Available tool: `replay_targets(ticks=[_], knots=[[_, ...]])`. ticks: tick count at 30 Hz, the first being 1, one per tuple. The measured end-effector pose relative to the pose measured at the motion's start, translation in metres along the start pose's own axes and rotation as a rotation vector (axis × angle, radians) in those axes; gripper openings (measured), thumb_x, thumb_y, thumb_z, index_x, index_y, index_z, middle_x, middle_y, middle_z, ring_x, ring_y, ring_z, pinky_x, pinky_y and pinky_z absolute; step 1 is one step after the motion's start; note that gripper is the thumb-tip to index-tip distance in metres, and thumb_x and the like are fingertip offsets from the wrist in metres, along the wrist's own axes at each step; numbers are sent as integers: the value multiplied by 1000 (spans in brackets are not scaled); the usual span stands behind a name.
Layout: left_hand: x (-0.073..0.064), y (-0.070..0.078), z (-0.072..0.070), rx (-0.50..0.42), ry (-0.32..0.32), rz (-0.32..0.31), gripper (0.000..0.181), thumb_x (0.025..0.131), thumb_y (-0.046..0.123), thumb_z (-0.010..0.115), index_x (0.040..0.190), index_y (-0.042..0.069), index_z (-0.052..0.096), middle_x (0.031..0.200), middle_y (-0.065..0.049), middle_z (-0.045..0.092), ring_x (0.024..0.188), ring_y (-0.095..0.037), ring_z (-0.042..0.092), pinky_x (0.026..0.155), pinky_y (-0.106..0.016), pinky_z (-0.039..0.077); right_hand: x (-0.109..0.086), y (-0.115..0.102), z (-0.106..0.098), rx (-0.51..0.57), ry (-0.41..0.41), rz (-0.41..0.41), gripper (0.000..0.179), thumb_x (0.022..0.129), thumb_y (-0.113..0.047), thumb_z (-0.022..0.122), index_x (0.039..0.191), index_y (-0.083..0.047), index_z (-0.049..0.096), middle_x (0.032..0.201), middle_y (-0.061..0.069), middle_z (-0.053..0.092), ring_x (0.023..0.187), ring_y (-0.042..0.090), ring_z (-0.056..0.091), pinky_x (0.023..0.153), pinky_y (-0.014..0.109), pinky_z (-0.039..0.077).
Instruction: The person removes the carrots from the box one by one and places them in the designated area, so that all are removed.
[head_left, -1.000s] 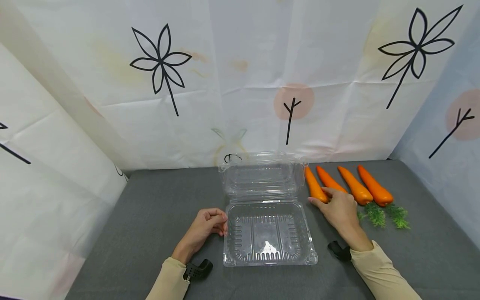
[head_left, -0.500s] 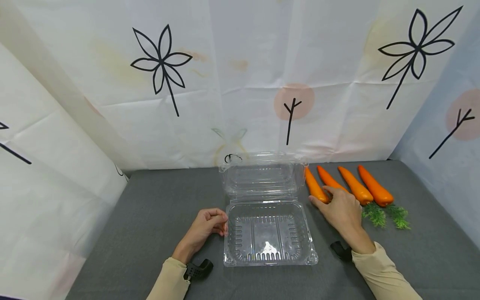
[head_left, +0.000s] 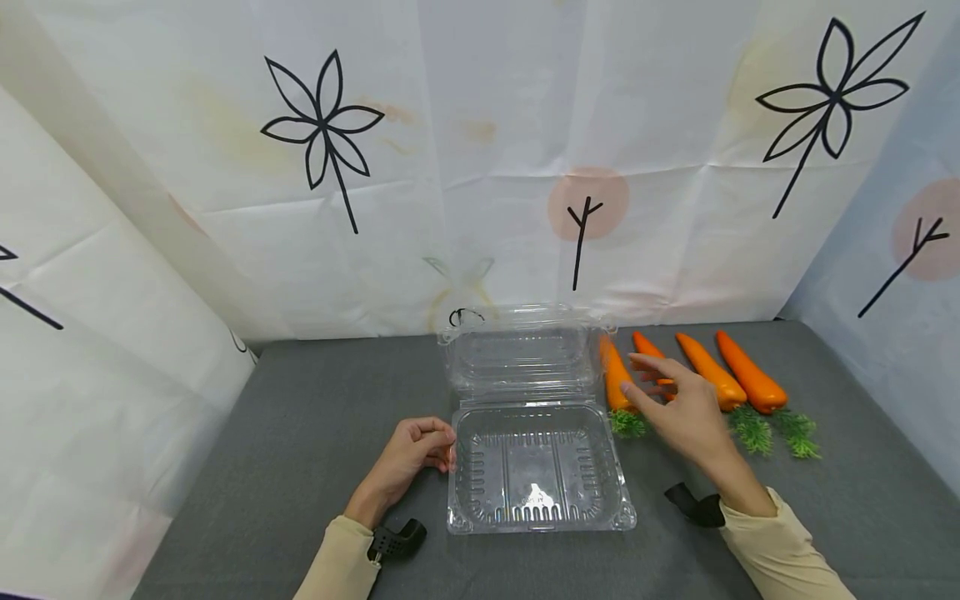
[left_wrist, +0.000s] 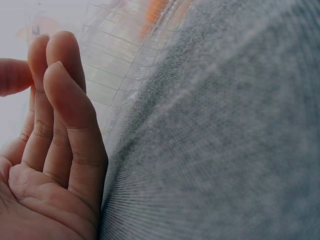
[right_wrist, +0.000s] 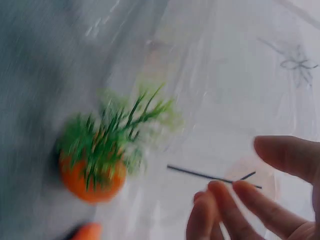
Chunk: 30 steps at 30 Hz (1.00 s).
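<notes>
A clear plastic clamshell container [head_left: 540, 521] stands with its lid [head_left: 525, 358] raised at the back. My left hand [head_left: 415, 450] pinches at its left rim, thumb against fingertips. On the right, my right hand [head_left: 686, 412] hovers over the carrots with thumb and fingers spread and nothing between them. The leftmost carrot [head_left: 617, 375], with green leaves [head_left: 628, 423], lies just left of its fingertips, its tip overlapped by the lid. In the right wrist view this carrot [right_wrist: 95, 182] shows stem end first. A second carrot [head_left: 649, 346] is partly hidden behind the fingers.
Two more carrots, a lighter one [head_left: 708, 371] and a deeper orange one [head_left: 750, 375], lie to the right with green leaves [head_left: 795, 432] toward me. All rest on a grey cloth-covered table [head_left: 322, 392]. A white patterned backdrop [head_left: 480, 167] rises behind and at both sides.
The right hand has let go of the leftmost carrot and lifted, its fingers opening. That carrot has shifted slightly left and its leaves now show. The left hand has stayed put.
</notes>
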<state>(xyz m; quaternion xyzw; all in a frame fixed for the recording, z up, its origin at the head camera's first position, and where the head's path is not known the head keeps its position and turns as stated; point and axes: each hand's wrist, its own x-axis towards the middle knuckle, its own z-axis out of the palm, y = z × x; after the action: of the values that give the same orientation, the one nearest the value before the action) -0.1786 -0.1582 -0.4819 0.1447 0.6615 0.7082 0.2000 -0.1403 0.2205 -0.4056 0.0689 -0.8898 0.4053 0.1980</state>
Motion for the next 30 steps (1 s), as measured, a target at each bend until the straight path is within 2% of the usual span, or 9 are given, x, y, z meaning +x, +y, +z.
replay_targets(ticks=[3, 6, 9, 14, 19, 22, 26, 30], knots=[[0, 0, 0, 2, 1, 0, 22, 101, 12, 60, 95, -9, 63, 73, -4, 66, 63, -14, 65, 59, -25, 56, 0, -5, 1, 140, -56, -25, 44, 96, -7, 71, 138, 0, 61, 123, 18, 66, 102, 24, 63, 81, 20, 53], [0, 0, 0, 4, 2, -2, 24, 101, 12, 61, 96, -12, 62, 72, -4, 66, 63, -14, 65, 59, -25, 56, -1, -7, 1, 248, -99, -55, 48, 97, -2, 67, 144, 1, 55, 126, 19, 63, 104, 18, 61, 83, 13, 49], [0, 0, 0, 6, 1, -1, 26, 101, 12, 61, 96, -14, 61, 72, -4, 66, 63, -14, 65, 59, -25, 56, -1, -7, 1, 308, -134, -78, 52, 98, 1, 65, 148, 1, 49, 130, 21, 58, 108, 18, 60, 85, 15, 50], [0, 0, 0, 7, -2, 3, 28, 101, 12, 61, 97, -15, 61, 72, -4, 66, 63, -14, 65, 59, -25, 56, -2, -7, 2, 333, -165, -102, 50, 100, 3, 61, 148, 1, 49, 133, 23, 55, 112, 19, 59, 87, 17, 51], [0, 0, 0, 5, 0, 1, 27, 101, 12, 60, 97, -15, 61, 73, -4, 66, 63, -14, 65, 59, -25, 56, 0, -7, 4, 380, -115, -105, 32, 99, 5, 61, 131, 6, 63, 121, 21, 64, 105, 8, 64, 83, 17, 53], [0, 0, 0, 7, 1, 0, 30, 101, 12, 60, 98, -17, 60, 73, -4, 66, 63, -14, 65, 59, -25, 56, 1, -5, 1, 429, -114, -117, 22, 96, 10, 62, 116, 7, 70, 113, 13, 71, 100, 8, 67, 82, 18, 55], [0, 0, 0, 8, 0, -1, 33, 102, 12, 59, 100, -21, 58, 73, -4, 66, 63, -14, 65, 59, -25, 56, 3, 0, -8, 405, -207, -173, 18, 94, 11, 64, 108, 3, 73, 107, 2, 72, 92, 12, 68, 80, 20, 55], [0, 0, 0, -2, -10, 4, 27, 102, 12, 59, 96, -15, 60, 73, -4, 67, 64, -13, 66, 60, -25, 56, 4, 6, -18, 365, -335, -239, 23, 94, 10, 65, 111, -4, 73, 107, 1, 69, 91, 13, 66, 77, 24, 55]])
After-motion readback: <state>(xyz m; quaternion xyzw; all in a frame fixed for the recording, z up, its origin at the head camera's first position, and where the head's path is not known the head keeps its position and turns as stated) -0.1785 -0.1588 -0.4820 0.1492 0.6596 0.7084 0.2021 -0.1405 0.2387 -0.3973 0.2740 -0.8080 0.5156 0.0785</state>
